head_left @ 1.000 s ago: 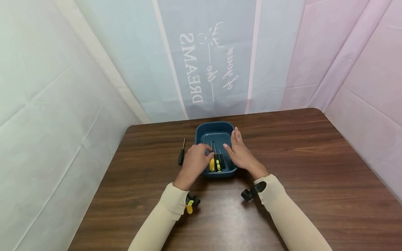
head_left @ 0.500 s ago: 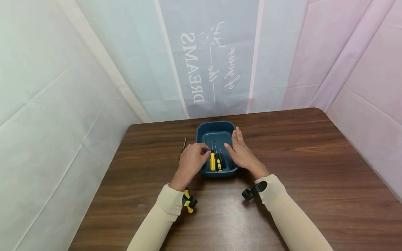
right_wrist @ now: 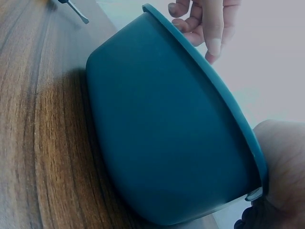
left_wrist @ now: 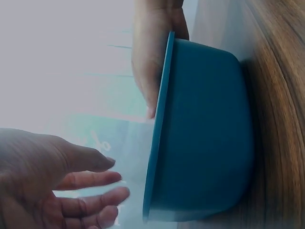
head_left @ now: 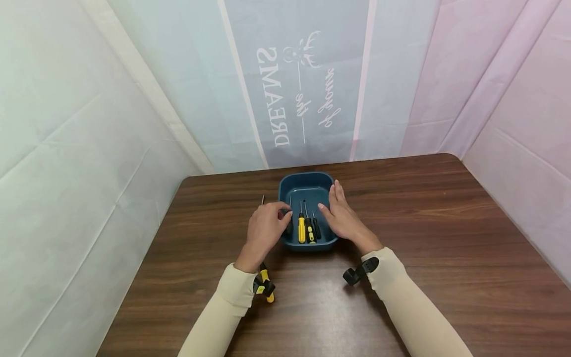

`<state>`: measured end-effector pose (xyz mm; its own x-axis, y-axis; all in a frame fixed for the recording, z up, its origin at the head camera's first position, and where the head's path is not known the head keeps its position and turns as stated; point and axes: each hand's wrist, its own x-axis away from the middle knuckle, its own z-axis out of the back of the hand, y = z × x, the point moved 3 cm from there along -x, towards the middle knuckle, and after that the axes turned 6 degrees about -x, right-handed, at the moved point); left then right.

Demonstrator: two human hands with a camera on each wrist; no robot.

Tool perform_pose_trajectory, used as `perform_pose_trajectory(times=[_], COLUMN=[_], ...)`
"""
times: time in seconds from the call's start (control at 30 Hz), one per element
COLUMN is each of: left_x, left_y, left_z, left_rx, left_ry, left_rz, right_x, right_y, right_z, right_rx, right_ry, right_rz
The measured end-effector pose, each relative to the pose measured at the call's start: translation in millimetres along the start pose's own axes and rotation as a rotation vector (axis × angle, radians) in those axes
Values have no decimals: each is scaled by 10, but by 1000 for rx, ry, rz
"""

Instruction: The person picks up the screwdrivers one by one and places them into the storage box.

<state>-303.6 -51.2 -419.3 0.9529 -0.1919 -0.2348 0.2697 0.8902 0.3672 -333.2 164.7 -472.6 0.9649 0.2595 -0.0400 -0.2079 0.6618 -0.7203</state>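
Note:
A blue plastic bin (head_left: 308, 181) holds several screwdrivers: one yellow (head_left: 302, 230), one black with yellow patches (head_left: 311, 234), a small black one (head_left: 316, 228), and a dark one (head_left: 290, 228) at the left wall, partly hidden by my left hand. That left hand (head_left: 266, 225) hovers at the bin's left rim; in the left wrist view its fingers are relaxed, with nothing between them. My right hand (head_left: 345, 218) lies along the right rim, fingers straight. On the table, a black screwdriver (head_left: 263, 199) shows only its shaft beyond my left hand.
Beside my left wrist lies a yellow-and-black screwdriver (head_left: 265, 273) on the wooden table (head_left: 415, 223), partly covered by the wrist camera (head_left: 268, 287). Pale cloth walls (head_left: 392, 99) surround the table's back and sides.
My left hand has drawn back leftward from the screwdrivers, uncovering the yellow one and now covering most of the black one on the table. The right hand has stayed at the rim.

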Motion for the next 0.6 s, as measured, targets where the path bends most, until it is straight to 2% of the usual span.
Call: perform_pose_trajectory(times=[0.23,0.6], left_x=[1,-40], left_y=[-92,-235], left_z=[38,79], left_rx=[46,101], left_ry=[58,88], left_rz=[-19,-6], right_x=[6,-2], right_y=[-19,-19], right_z=[11,6], right_rx=[-3,-8], right_ry=[-5,-8], right_rz=[3,-6])
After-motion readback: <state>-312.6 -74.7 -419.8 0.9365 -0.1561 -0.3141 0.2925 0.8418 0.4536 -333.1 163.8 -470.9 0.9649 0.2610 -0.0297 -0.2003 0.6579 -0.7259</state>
